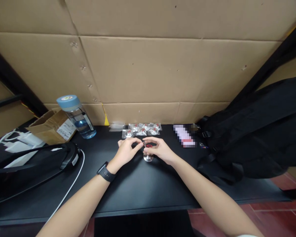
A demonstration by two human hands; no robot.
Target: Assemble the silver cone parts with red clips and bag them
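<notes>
Over the middle of the black table, my left hand point(128, 149) and my right hand point(160, 149) come together, fingertips almost touching. A red cord point(150, 145) loops between the thumb and fingers of my right hand, beside a small dark, narrow piece at the fingertips. Just below the right fingers is a shiny silver round disc point(148, 158) with a raised centre, partly covered by them. My left thumb and index finger are pinched at that same spot; what lies between them is too small to tell. Several similar silver discs with red cords point(142, 131) lie behind, in clear bags.
Clear plastic bags point(117, 126) lie left of the bagged discs. A blue-lidded bottle point(79, 120), an open cardboard box point(51, 126), a black bag point(34, 168) and a white cable point(72, 184) are on the left. A black backpack point(256, 131) stands right, beside a blurred-out pink item point(184, 134).
</notes>
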